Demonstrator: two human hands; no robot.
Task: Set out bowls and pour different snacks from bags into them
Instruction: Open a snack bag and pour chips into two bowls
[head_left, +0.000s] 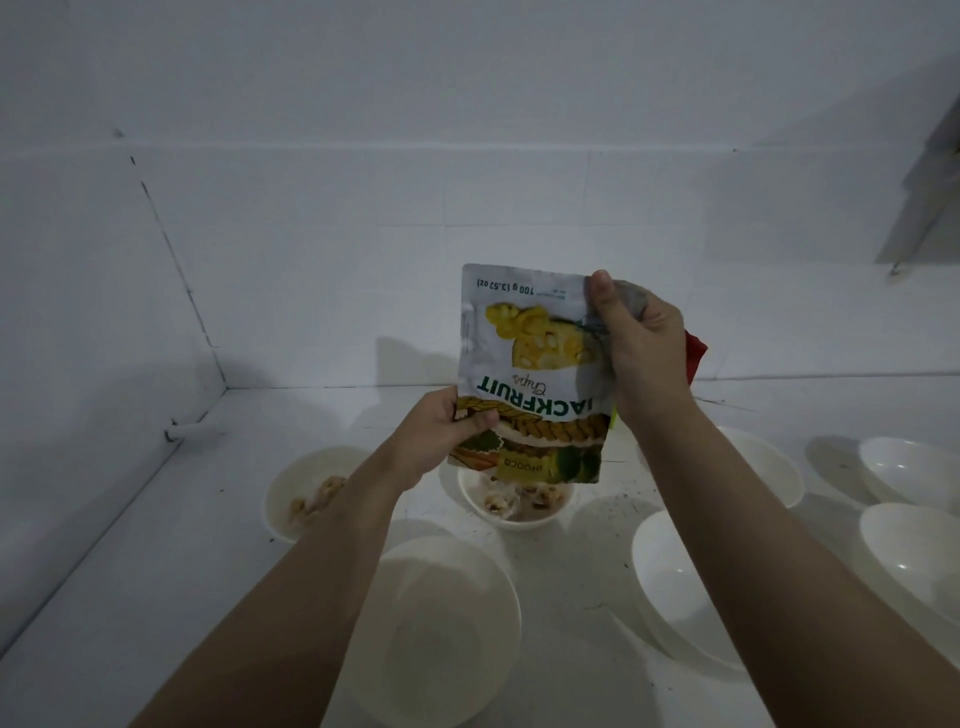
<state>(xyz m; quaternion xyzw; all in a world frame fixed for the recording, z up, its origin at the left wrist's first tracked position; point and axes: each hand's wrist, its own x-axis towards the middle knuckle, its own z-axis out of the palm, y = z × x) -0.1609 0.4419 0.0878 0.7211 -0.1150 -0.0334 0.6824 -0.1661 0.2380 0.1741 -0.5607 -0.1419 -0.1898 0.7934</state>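
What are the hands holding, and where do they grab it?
An upside-down jackfruit chips bag: left hand pinches its lower side edge, right hand grips its raised bottom corner.

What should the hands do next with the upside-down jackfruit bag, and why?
Probably keep the jackfruit chips bag inverted and shake it gently. The left hand pinches near its mouth, the right hand grips its raised bottom, and pieces already lie in the bowl directly below.

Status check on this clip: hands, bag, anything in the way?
Both hands gripping upturned jackfruit bag. Chips dropping into centre bowl. Nothing in the way.
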